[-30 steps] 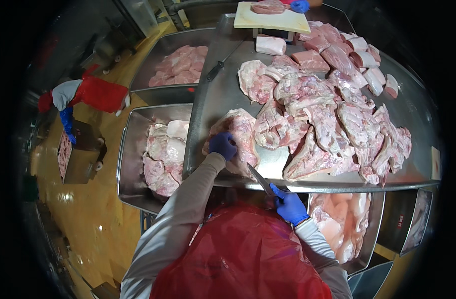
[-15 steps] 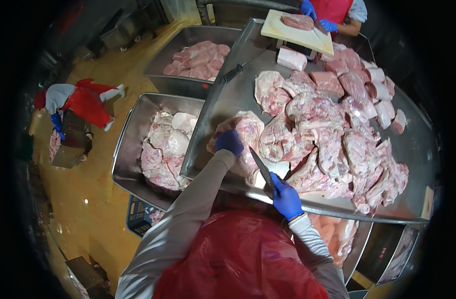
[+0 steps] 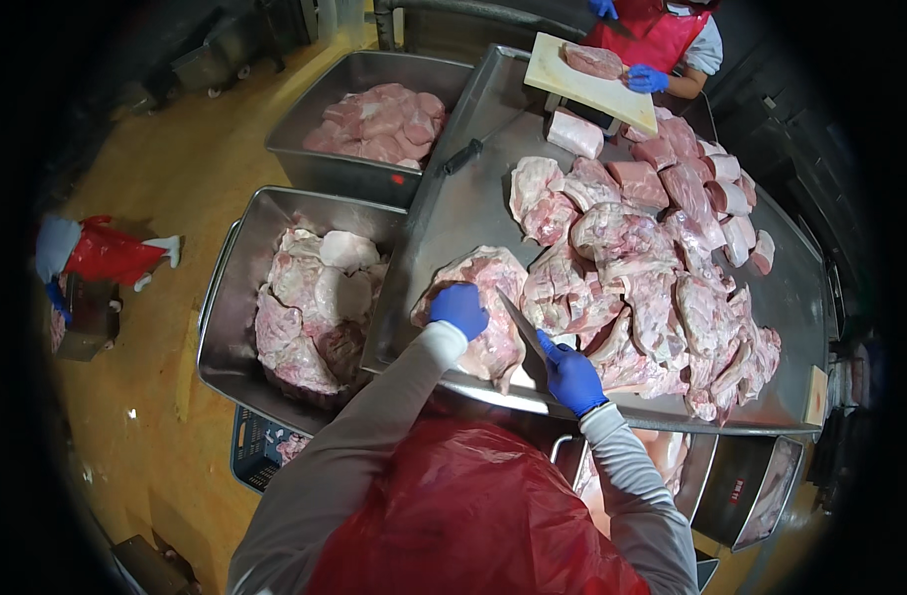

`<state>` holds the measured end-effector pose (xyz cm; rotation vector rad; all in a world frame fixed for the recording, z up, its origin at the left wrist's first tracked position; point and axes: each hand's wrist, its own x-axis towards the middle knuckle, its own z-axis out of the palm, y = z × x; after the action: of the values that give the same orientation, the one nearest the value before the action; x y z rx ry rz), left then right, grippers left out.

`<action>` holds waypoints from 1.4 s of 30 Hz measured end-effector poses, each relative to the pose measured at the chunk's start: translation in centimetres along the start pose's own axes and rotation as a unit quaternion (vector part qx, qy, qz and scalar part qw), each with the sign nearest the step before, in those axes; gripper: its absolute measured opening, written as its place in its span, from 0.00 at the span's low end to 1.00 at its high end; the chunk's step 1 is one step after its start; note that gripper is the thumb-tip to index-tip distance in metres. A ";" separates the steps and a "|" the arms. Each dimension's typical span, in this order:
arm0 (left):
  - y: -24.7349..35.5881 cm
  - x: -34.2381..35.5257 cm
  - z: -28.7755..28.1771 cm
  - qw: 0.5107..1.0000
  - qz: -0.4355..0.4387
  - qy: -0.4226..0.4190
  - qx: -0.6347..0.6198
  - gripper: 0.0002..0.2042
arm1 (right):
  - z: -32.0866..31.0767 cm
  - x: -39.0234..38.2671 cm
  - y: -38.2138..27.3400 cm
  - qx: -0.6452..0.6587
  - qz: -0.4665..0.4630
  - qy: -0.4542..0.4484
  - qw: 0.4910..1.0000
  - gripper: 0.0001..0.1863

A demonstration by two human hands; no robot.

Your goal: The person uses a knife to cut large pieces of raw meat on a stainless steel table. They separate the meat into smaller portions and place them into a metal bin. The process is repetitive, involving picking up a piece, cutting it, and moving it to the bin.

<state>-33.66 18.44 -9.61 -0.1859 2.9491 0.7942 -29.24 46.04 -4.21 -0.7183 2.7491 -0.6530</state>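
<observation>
A slab of raw pork (image 3: 488,270) with pale fat and pink flesh lies near the left front edge of the steel table. My left hand (image 3: 459,310), in a blue glove, is closed on its left part, the fingertips hidden against the meat. My right hand (image 3: 573,381), gloved too, grips a knife (image 3: 520,322) whose blade points up and left. The blade's tip is at the slab's right side; whether it cuts in cannot be seen. Just right of the knife begins a heap of large pork pieces (image 3: 627,238).
Left of the table stand a steel tub (image 3: 216,297) of fatty cuts and another tub (image 3: 285,139) of lean pieces. A sharpening steel (image 3: 463,157) lies on the table. Across it, a co-worker (image 3: 662,40) stands by a white cutting board (image 3: 553,74). Another person (image 3: 107,248) bends over a cart.
The view has shifted slightly. My left hand is lower on the slab, nearer me, and the knife still points at it. The co-worker's hands have moved farther apart.
</observation>
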 end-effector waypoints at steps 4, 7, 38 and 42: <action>0.4 1.4 0.9 0.998 -0.011 -0.005 0.058 0.12 | 0.9 -0.2 -1.1 0.064 0.033 -0.007 0.997 0.29; -1.8 2.2 1.5 0.998 0.042 0.053 -0.006 0.11 | 1.9 -0.9 -1.4 0.092 0.042 0.013 0.995 0.29; 0.4 -2.1 -0.1 0.987 0.148 0.053 0.047 0.06 | 0.6 7.3 -1.0 0.300 0.022 -0.222 0.927 0.25; -0.6 -3.3 -5.9 0.983 0.140 0.110 -0.051 0.07 | -0.9 0.8 1.2 0.058 -0.141 -0.086 0.985 0.27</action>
<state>-30.60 15.31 -4.45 0.1500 3.1891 1.0216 -30.74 46.89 -4.10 -1.0929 2.4533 -0.7611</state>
